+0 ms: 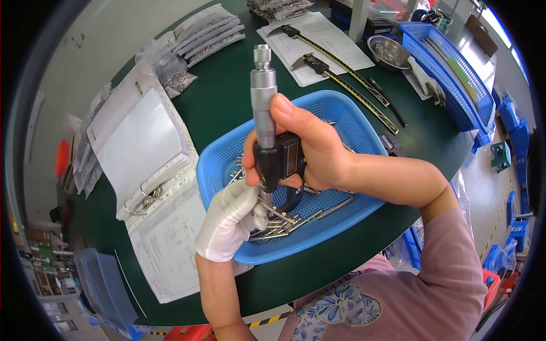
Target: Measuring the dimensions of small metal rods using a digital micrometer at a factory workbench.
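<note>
Right hand (321, 153) has a firm grip on the micrometer (263, 108): thumb against the barrel side, fingers wrapped round the display body, tool standing near upright with the knob up and the curved frame down. Micrometer sits inside that grip, body between thumb side and fingers, barrel sticking out above, frame out below. Left hand (227, 221), white-gloved, is closed on a metal pin (280, 213) with the fingertips, right by the lower end of the micrometer; pin slants down to the right out of that grip, across the frame area. Can't tell if the measuring faces touch it, fingers and frame hide the spot. All of this is over the blue basket (222, 156), which has loose pins (304, 223) lying in it, mostly toward the near side. Basket is on the green bench (207, 85). Two calipers (355, 94) lie beyond it, the upper one partly on paper, metal bowl (389, 51) further right, binder (133, 136) lying open to the left, drawing (170, 250) just below the binder, bagged parts (210, 37) at the far left
</note>
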Demonstrator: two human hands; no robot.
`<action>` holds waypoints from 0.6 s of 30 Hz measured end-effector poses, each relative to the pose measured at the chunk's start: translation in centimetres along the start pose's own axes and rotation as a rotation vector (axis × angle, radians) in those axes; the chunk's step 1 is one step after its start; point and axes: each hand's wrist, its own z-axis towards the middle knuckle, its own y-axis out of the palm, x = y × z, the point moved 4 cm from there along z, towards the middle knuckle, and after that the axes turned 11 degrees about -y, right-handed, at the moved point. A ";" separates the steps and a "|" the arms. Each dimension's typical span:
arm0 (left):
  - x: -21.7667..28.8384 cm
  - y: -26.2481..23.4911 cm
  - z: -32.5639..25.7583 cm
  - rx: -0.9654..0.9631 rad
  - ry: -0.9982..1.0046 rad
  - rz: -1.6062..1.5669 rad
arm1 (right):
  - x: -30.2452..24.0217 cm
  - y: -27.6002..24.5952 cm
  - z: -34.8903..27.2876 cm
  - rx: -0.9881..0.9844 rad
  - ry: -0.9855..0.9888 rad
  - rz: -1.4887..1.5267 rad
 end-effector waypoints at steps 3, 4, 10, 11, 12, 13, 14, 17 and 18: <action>-0.1 -0.2 0.1 -0.030 -0.011 -0.056 | 0.2 -0.2 0.1 0.044 0.016 0.031; -0.2 -0.4 0.2 -0.082 -0.024 -0.067 | 0.3 -0.2 0.1 0.061 0.029 0.071; -0.2 -0.4 0.0 -0.152 -0.059 -0.065 | 0.3 0.1 0.0 0.086 0.047 0.154; -0.2 -0.5 -0.1 -0.136 -0.057 -0.044 | 0.3 0.1 0.0 0.076 0.051 0.155; -0.2 -0.5 -0.1 -0.133 -0.055 -0.047 | 0.4 0.1 0.0 0.073 0.055 0.156; -0.2 -0.3 0.0 -0.139 -0.044 -0.034 | 0.4 0.0 0.0 0.071 0.053 0.105; -0.2 -0.2 -0.1 -0.140 -0.031 -0.023 | 0.5 0.1 0.0 0.064 0.053 0.056; 0.0 0.0 -0.1 -0.163 -0.029 0.022 | 0.2 0.2 -0.1 0.059 0.032 -0.013; -0.1 -0.1 0.0 -0.112 -0.014 0.035 | 0.1 0.2 -0.1 0.058 0.031 -0.034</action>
